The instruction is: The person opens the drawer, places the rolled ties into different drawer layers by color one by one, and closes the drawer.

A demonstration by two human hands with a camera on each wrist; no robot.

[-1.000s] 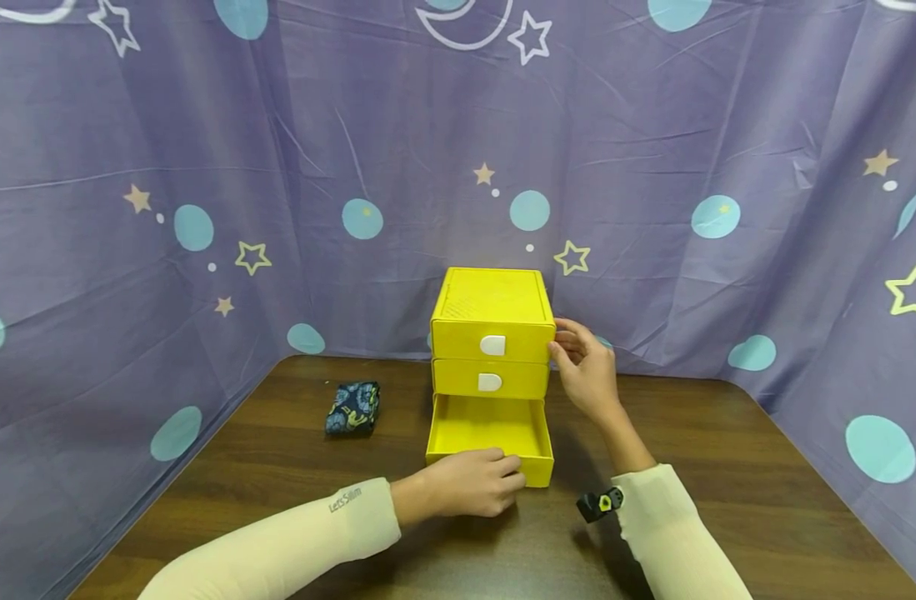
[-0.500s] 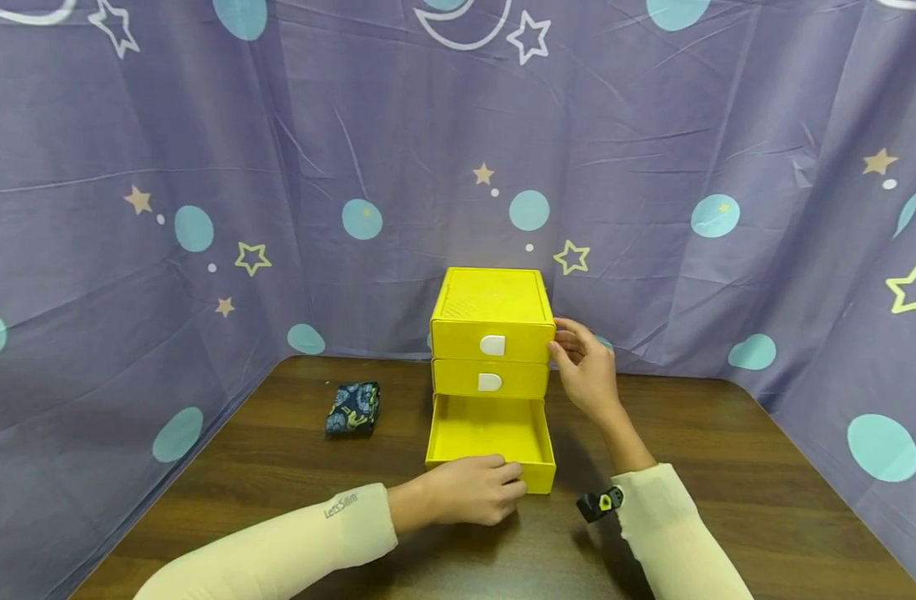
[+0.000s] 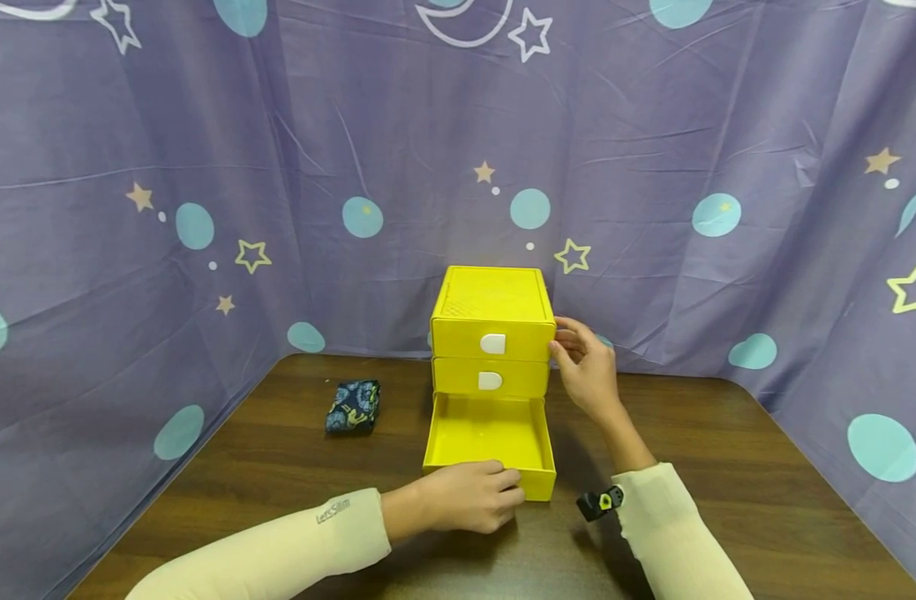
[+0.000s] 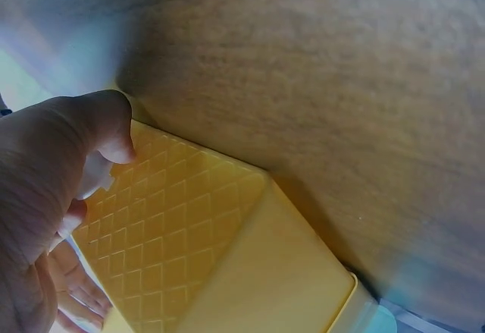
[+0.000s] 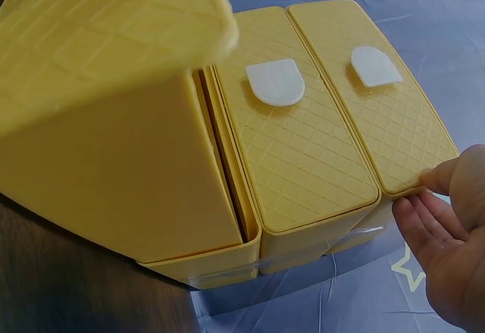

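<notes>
A yellow three-drawer desktop organizer [image 3: 495,293] stands upright toward the back of the table, its bottom drawer [image 3: 536,482] pulled far out and holding nothing visible. My left hand [image 3: 473,497] is at that drawer's front; the left wrist view shows thumb and fingers pinching its white handle [image 4: 95,172]. My right hand [image 3: 588,373] steadies the organizer's upper right side. In the right wrist view its thumb is on the top drawer's front corner, with fingers bent against the side. Both upper drawers, with white handles [image 5: 276,83], are closed.
Left of the organizer lies a folded dark blue patterned cloth [image 3: 352,407] on the brown wooden table [image 3: 698,467]. A purple curtain [image 3: 630,150] with stars and dots hangs behind and at both sides. A black strap-like device [image 3: 600,503] is at the right wrist.
The left hand has moved slightly toward me, drawing the bottom drawer a little further out. The right hand and the cloth have stayed in place.
</notes>
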